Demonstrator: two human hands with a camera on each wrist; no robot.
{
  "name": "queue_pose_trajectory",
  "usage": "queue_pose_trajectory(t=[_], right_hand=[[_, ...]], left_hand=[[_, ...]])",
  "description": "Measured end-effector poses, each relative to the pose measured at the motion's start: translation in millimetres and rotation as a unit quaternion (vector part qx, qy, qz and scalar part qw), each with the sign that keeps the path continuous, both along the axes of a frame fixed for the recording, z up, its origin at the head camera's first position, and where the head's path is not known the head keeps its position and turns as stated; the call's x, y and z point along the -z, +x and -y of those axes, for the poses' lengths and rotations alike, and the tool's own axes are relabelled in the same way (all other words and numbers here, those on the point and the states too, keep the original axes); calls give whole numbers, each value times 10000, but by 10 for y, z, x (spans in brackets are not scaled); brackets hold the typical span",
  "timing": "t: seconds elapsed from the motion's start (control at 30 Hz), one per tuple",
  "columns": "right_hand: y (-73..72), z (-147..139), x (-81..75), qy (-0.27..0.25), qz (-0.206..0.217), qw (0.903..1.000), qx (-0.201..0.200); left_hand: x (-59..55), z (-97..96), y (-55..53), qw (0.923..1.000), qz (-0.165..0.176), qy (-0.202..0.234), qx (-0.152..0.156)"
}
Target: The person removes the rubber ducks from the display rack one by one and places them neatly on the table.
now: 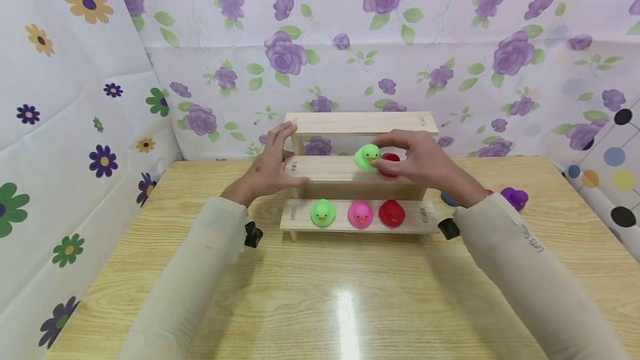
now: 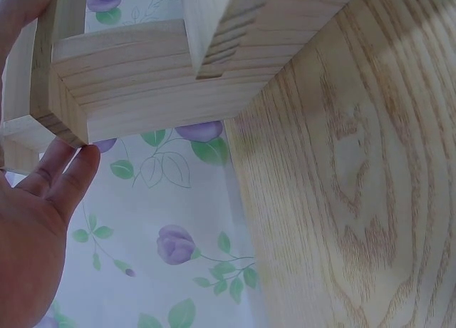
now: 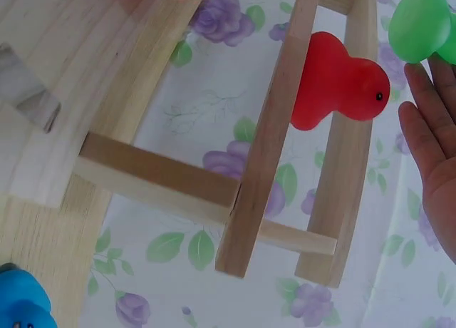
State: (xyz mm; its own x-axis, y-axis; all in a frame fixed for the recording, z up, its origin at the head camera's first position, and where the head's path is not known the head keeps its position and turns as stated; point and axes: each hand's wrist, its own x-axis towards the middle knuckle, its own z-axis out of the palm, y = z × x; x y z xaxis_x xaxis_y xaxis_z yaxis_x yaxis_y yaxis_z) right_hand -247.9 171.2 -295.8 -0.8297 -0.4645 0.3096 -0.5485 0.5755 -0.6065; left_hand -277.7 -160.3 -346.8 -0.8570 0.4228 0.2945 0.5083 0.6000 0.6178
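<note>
A three-tier wooden display shelf (image 1: 360, 122) stands on the table. My left hand (image 1: 270, 164) grips its left end, fingers at the top board and thumb along the middle board. In the left wrist view, fingertips (image 2: 87, 157) press against a board's edge. My right hand (image 1: 422, 161) pinches a green rubber duck (image 1: 366, 158) over the middle board, beside a red rubber duck (image 3: 335, 85) standing there. On the bottom board sit another green duck (image 1: 323, 214), a pink duck (image 1: 360, 215) and a second red duck (image 1: 392, 214).
Right of the shelf, on the wood-grain table (image 1: 320, 304), are a purple duck (image 1: 514, 198) and a blue duck (image 3: 25, 299), the blue one partly hidden by my right arm in the head view. A flowered cloth (image 1: 340, 60) hangs behind the shelf.
</note>
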Motion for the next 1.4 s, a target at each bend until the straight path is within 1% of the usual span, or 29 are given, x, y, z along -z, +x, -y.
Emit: queue_pose_trajectory(t=[0.13, 0.27, 0.37, 0.5, 0.73, 0.87, 1.03, 1.23, 1.4], right_hand=[[30, -51, -22, -117, 167, 9998, -36], [63, -104, -26, -216, 123, 9996, -140], [98, -157, -28, -267, 87, 9995, -144], [137, -244, -22, -341, 55, 9994, -23], [178, -400, 46, -443, -11, 9990, 95], [208, -481, 65, -414, -27, 9989, 209], [232, -583, 81, -342, 79, 9987, 364], [244, -715, 125, -197, 16, 9984, 521], [271, -813, 149, -166, 147, 9977, 637]], left_hand=[[-6, 1, 4, 10000, -30, -3, 11], [-6, 3, 13, 10000, 5, -23, -11], [-7, 3, 23, 10000, 32, -44, -28], [-6, 3, 27, 10000, 44, -50, -38], [-3, 1, 16, 10000, 76, -27, -10], [12, 5, 2, 10000, 88, -1, 14], [15, 10, -6, 10000, 79, -14, -10], [0, 2, -2, 9999, 106, -5, 9], [-7, -3, -4, 9999, 106, 1, 20]])
